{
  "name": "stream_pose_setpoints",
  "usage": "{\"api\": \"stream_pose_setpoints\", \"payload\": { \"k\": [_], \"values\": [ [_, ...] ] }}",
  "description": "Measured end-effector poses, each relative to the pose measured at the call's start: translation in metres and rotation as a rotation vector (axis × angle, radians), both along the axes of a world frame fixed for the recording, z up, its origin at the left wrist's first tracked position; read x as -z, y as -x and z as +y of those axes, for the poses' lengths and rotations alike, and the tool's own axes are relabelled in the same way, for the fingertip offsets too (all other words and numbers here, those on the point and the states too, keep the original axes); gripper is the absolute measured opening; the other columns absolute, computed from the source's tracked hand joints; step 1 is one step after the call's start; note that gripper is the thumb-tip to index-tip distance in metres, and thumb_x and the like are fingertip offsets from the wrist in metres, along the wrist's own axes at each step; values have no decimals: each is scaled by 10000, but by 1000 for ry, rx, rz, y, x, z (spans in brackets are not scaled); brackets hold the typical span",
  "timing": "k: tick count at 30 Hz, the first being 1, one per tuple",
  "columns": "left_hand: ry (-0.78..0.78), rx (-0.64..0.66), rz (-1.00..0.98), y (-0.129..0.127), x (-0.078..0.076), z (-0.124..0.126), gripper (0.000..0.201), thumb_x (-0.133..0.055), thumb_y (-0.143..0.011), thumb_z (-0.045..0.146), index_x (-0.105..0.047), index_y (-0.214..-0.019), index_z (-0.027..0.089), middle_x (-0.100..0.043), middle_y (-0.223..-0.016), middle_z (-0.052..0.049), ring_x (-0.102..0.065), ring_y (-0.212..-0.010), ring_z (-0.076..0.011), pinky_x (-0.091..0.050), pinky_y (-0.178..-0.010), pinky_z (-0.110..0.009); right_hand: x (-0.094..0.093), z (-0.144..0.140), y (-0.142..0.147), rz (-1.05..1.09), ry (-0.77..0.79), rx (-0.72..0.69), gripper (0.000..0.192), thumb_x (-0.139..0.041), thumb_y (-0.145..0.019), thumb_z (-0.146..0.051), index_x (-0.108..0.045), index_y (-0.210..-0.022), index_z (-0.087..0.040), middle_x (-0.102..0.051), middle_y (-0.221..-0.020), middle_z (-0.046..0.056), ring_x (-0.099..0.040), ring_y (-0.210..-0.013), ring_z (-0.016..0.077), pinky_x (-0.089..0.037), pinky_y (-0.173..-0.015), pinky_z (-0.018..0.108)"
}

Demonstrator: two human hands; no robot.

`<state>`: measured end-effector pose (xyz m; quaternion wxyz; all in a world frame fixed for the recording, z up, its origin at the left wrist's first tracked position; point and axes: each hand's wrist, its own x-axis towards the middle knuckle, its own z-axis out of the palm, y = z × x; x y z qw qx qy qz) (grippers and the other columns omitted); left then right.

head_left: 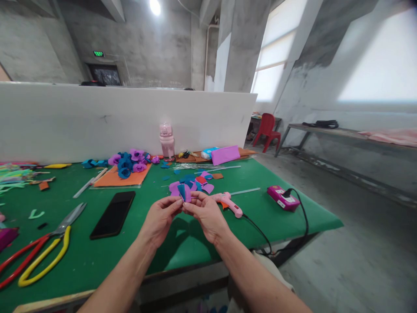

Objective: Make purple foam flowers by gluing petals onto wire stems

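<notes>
Close together over the table's middle, both my hands pinch a small bunch of purple and blue paper petals (183,193) by its lower end. My left hand (163,214) has thumb and fingers closed on its left side. My right hand (209,214) grips it from the right, fingertips nearly meeting those of the left. Just beyond lie loose purple and blue paper petals (207,187) with a red piece among them. A pink hot glue gun (232,205) lies right of my right hand, a clear glue stick behind it. What the fingertips cover is hidden.
Left of my hands lie a black phone (113,214) and large red-and-yellow-handled scissors (52,243). Finished paper roses (127,163) rest on orange sheets. A pink bottle (167,142) stands by the white partition (130,117). A cord runs from a purple power box (283,198) over the edge.
</notes>
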<state>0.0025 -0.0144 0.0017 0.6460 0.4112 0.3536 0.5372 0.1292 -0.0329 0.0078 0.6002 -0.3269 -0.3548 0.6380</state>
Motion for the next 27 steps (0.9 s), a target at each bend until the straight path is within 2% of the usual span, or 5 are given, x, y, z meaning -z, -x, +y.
{"api": "stream_pose_setpoints", "payload": {
  "k": [9,22,27],
  "values": [
    [10,-25,31,0,2,1,152,-763,-574,234,-694,-677,146,-643,-674,-14,-542,-641,-94,-435,-659,-217,-3,-1,-1,-152,-78,98,319,-720,-548,-169,-589,-838,-169,-652,-703,-15,-599,-675,111,-474,-705,254],
    [7,-31,73,0,0,-1,186,-756,-579,238,-658,-702,139,-590,-661,-4,-511,-592,-82,-416,-573,-199,0,0,-3,-467,-247,193,250,-623,-628,-135,-585,-869,-188,-654,-693,-10,-619,-653,135,-482,-619,246],
    [-1,-44,54,-3,-6,-4,186,-756,-570,228,-634,-673,134,-572,-640,7,-507,-572,-76,-404,-558,-194,2,1,0,-380,-215,159,254,-648,-609,-149,-578,-850,-188,-660,-721,-5,-621,-690,140,-486,-653,252]
  ]
}}
